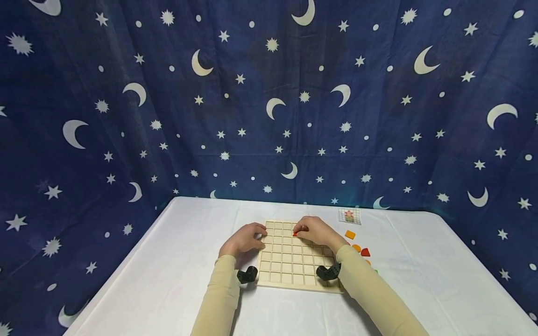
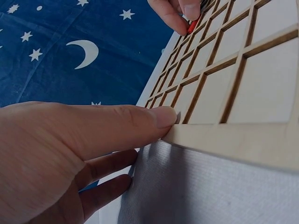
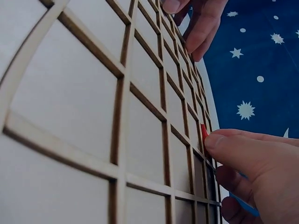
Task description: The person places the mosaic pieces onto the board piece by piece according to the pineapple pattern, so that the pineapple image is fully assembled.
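Note:
A pale wooden grid board [image 1: 286, 267] lies on the table between the two hands. My left hand [image 1: 244, 237] rests at its left side. In the left wrist view the thumb [image 2: 163, 116] presses on the rim, with the other fingers fairly straight beside the edge. Over the far middle cells, my right hand [image 1: 317, 230] pinches a small red piece [image 3: 204, 132] between thumb and fingertips. That red piece touches or nearly touches the grid; its full shape is hidden by the fingers.
Right of the board lie an orange piece [image 1: 350, 234], a round orange piece [image 1: 357, 248], a red piece [image 1: 365, 252] and a partly hidden green one [image 1: 376, 271]. A small picture card [image 1: 350, 216] lies near the back of the white table [image 1: 168, 280]. Behind hangs a blue curtain [image 1: 235, 107].

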`<state>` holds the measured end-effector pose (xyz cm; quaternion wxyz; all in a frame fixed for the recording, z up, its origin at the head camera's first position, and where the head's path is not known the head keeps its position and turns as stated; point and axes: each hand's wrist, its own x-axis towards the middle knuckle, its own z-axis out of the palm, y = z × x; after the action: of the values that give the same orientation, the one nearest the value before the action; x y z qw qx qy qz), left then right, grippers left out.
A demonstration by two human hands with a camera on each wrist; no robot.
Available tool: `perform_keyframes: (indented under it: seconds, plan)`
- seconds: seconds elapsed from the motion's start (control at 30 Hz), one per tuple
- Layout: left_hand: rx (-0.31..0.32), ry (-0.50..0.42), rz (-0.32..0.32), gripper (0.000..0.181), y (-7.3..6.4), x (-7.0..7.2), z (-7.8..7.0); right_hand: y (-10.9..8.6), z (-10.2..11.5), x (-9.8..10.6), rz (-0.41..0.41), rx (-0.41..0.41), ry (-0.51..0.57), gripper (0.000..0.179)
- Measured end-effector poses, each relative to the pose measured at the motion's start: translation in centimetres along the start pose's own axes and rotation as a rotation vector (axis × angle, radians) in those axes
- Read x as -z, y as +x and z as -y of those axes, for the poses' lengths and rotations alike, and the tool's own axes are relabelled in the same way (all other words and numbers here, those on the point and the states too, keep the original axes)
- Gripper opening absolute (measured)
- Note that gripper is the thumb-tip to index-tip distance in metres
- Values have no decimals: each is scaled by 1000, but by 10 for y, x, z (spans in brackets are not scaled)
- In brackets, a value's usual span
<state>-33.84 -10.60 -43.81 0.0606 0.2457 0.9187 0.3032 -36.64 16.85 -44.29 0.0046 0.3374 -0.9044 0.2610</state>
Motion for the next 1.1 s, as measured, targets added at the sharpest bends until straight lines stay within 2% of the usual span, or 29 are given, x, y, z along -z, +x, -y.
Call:
perform_keyframes:
  seconds: [0.33, 0.6, 0.77, 0.93, 1.1]
  plan:
    - [14, 16, 2, 38, 1, 1, 0, 1, 1, -1, -13, -14, 2, 9]
    - [1, 15, -1, 39, 0, 1, -1, 2, 3, -4, -16, -48, 31, 5]
    - [7, 11, -7, 38, 0, 0, -1, -2, 0, -2, -46, -72, 65, 14]
    - [4, 11, -3, 38, -1, 0, -2, -18, -8, 9, -150, -172, 137, 27]
    - [-8, 23, -5, 37, 0, 0, 0, -44, -19, 31, -257, -306, 154, 34]
